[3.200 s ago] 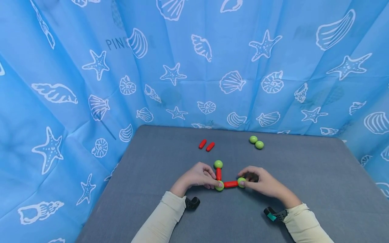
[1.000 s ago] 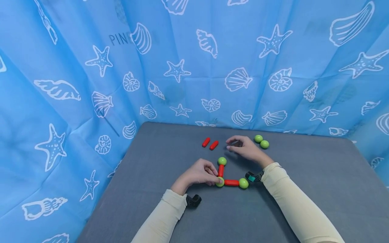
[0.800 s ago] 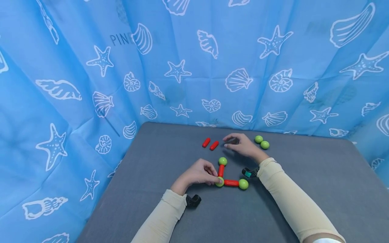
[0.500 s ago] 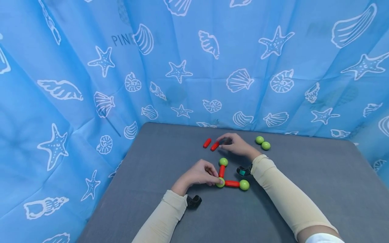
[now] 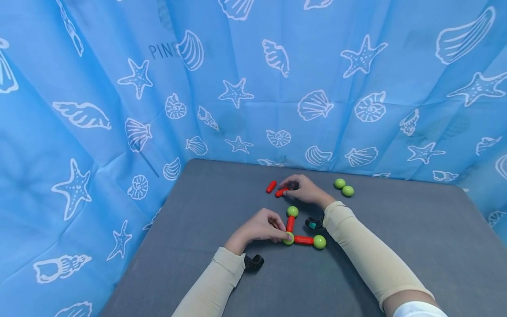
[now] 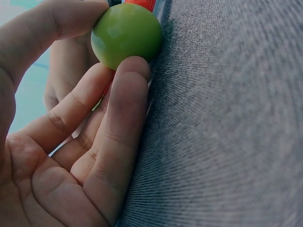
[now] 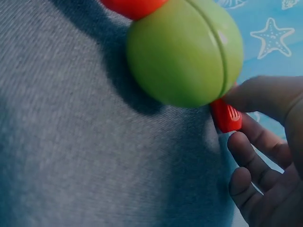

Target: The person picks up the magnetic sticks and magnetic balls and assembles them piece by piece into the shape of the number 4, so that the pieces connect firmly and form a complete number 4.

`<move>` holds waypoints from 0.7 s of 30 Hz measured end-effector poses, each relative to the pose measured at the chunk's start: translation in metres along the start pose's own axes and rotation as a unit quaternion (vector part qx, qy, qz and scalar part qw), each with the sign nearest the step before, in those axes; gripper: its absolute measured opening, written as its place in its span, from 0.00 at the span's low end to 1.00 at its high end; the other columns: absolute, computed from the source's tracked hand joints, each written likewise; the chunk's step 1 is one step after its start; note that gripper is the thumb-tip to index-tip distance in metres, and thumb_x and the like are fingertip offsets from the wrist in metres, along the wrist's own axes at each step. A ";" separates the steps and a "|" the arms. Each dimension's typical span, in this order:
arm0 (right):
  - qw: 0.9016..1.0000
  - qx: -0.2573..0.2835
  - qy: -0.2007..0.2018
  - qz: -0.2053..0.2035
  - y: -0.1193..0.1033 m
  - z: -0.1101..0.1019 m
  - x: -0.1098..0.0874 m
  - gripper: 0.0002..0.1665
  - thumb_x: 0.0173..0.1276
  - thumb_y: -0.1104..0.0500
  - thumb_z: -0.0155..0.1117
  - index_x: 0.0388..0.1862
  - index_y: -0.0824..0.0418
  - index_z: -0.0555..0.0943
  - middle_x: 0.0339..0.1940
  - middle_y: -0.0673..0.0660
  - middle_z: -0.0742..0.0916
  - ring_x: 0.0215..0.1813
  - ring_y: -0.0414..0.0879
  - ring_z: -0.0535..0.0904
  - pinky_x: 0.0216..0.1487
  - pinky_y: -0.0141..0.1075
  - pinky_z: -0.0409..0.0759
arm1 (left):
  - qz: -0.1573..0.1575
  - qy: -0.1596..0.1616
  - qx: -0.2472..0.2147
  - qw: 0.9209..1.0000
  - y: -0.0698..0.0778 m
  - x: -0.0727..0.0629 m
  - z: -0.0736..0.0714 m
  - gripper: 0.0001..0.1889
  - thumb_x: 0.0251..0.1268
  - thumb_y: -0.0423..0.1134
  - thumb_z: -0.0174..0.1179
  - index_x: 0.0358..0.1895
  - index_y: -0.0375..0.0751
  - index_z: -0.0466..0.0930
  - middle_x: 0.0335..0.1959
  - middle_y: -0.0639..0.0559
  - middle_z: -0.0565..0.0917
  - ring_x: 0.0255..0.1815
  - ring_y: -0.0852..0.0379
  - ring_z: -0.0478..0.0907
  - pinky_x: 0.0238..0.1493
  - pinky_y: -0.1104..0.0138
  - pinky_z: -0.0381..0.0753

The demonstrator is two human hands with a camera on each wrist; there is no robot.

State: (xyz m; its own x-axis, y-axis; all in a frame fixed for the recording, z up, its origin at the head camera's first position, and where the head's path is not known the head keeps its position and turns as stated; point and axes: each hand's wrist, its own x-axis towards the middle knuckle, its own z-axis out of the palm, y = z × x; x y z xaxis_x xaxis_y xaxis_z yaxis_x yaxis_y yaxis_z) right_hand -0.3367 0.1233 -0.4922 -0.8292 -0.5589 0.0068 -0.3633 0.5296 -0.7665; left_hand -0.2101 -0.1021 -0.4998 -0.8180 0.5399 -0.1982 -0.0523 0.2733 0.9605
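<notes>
An L-shaped piece of red rods and green balls lies on the grey table. My left hand [image 5: 261, 229] pinches its corner ball [image 5: 288, 238], seen close in the left wrist view as a glossy green ball [image 6: 125, 35]. One rod [image 5: 290, 223] runs away from it to a far ball [image 5: 292, 211]; another rod [image 5: 303, 240] runs right to an end ball [image 5: 319, 241]. Beyond the piece, my right hand [image 5: 303, 189] holds one end of a loose red rod [image 5: 281, 192] between thumb and index finger. In the right wrist view that rod [image 7: 227, 116] is partly hidden behind a green ball [image 7: 184, 52].
A second loose red rod [image 5: 271, 186] lies just left of the gripped one. Two loose green balls [image 5: 343, 187] sit to the right of the right hand. A blue curtain [image 5: 253, 88] with shell prints hangs behind and beside the table [image 5: 190, 211].
My right hand has left the right end ball, moved away and to the left, and now takes hold of the nearer loose red rod. The left hand stays on the corner ball.
</notes>
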 end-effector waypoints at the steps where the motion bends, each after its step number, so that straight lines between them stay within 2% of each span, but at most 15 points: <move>1: 1.000 -0.004 -0.002 0.002 0.000 0.000 0.000 0.17 0.74 0.62 0.71 0.60 0.63 0.86 0.57 0.62 0.88 0.49 0.50 0.81 0.49 0.40 0.80 | 0.000 -0.001 -0.001 1.000 0.000 0.000 0.000 0.08 0.61 0.40 0.78 0.36 0.41 0.90 0.28 0.53 0.89 0.26 0.59 0.86 0.36 0.65 0.89; 7: 0.999 -0.036 -0.006 0.011 -0.001 0.002 0.001 0.16 0.73 0.61 0.72 0.58 0.60 0.88 0.49 0.58 0.87 0.45 0.48 0.79 0.46 0.38 0.78 | 0.000 -0.002 0.002 1.000 0.000 0.000 -0.001 0.08 0.61 0.40 0.78 0.36 0.41 0.90 0.29 0.53 0.89 0.27 0.58 0.86 0.36 0.64 0.90; 15: 0.998 -0.058 -0.021 0.009 -0.007 0.005 0.004 0.15 0.73 0.59 0.73 0.57 0.60 0.88 0.45 0.56 0.87 0.43 0.47 0.79 0.45 0.39 0.79 | 0.004 0.005 0.007 1.000 -0.002 0.000 -0.001 0.08 0.60 0.40 0.79 0.35 0.42 0.90 0.28 0.52 0.89 0.27 0.58 0.86 0.36 0.63 0.90; 21: 0.998 -0.064 -0.018 0.008 -0.008 0.002 -0.004 0.17 0.75 0.60 0.70 0.60 0.61 0.87 0.44 0.55 0.87 0.42 0.46 0.79 0.45 0.38 0.79 | 0.008 0.002 0.005 1.000 -0.002 0.000 0.000 0.08 0.60 0.40 0.79 0.35 0.42 0.90 0.29 0.52 0.89 0.27 0.57 0.86 0.36 0.62 0.90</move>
State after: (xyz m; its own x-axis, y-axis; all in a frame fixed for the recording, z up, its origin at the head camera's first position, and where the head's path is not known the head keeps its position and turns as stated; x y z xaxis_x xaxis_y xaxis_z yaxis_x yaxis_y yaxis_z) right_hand -0.3296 0.1198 -0.4878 -0.8199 -0.5718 -0.0301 -0.4032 0.6139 -0.6787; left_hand -0.2096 -0.1027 -0.5016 -0.8212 0.5410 -0.1816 -0.0332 0.2724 0.9616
